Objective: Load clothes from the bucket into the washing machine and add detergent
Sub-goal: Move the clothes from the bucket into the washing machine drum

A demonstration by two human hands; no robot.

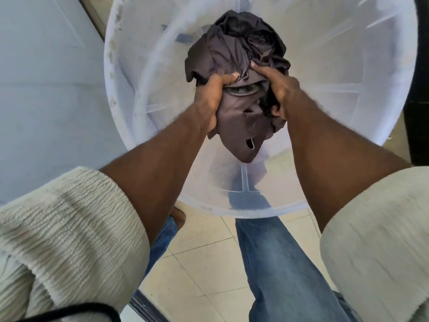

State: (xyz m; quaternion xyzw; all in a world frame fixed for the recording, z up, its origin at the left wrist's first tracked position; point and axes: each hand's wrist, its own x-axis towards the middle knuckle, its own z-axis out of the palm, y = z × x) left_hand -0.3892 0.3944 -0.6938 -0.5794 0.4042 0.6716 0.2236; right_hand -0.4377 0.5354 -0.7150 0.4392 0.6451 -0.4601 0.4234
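Note:
A large translucent white bucket fills the upper middle of the head view, and I look straight down into it. A bunched dark brown garment is held up inside its mouth. My left hand grips the cloth's left side. My right hand grips its right side. A loose end of the garment with small slits hangs down between my wrists. Through the bucket wall some bluish cloth shows faintly at the bottom. The washing machine and detergent are not clearly in view.
A pale grey flat surface lies to the left of the bucket. Below are beige floor tiles and my jeans-clad legs. A dark object stands at the right edge. A black cord crosses the lower left corner.

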